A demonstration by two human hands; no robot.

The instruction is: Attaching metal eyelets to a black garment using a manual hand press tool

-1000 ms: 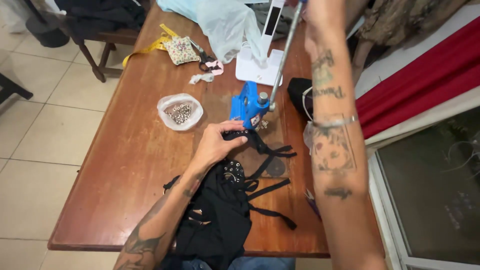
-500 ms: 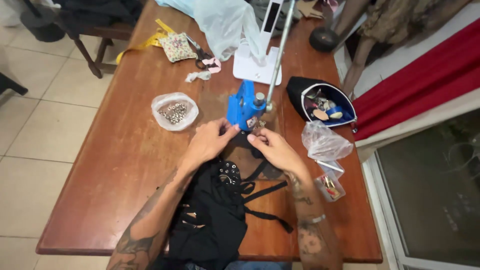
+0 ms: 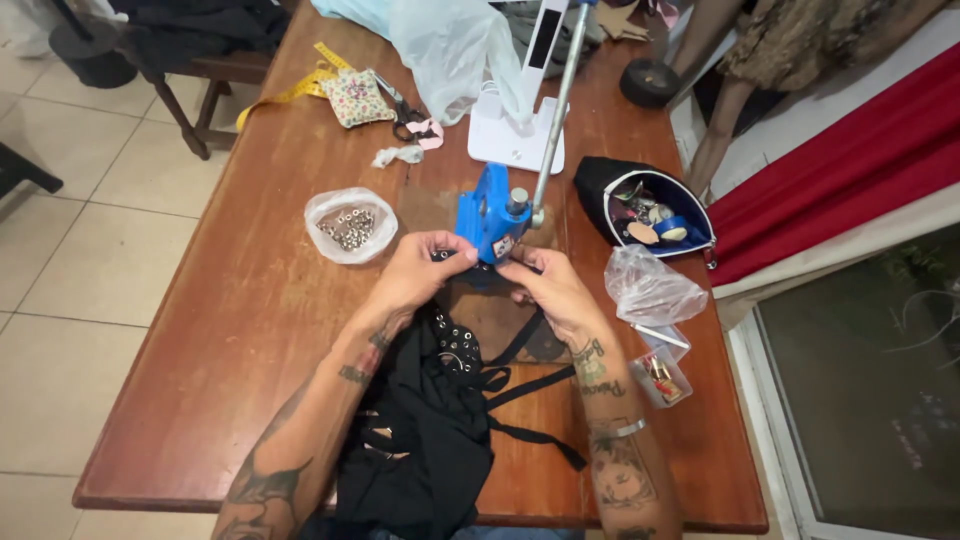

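A blue hand press (image 3: 488, 222) with a long metal lever stands mid-table. A black garment (image 3: 430, 440) with straps and metal eyelets lies between my arms and runs up to the press. My left hand (image 3: 418, 270) pinches a black strap of the garment just left of the press base. My right hand (image 3: 545, 285) grips the same strap on the right side, fingertips at the base of the press. Both hands hold the fabric under the press head.
A clear bag of metal eyelets (image 3: 350, 225) sits left of the press. A black pouch (image 3: 645, 210) of small parts, a crumpled plastic bag (image 3: 650, 290) and a small clear box (image 3: 660, 378) lie to the right. Scissors (image 3: 400, 108), a pincushion (image 3: 357, 97) and a white lamp base (image 3: 518, 135) are farther back.
My right arm came down from the raised press lever and its hand joined my left hand on the strap at the press. The view has shifted slightly closer.
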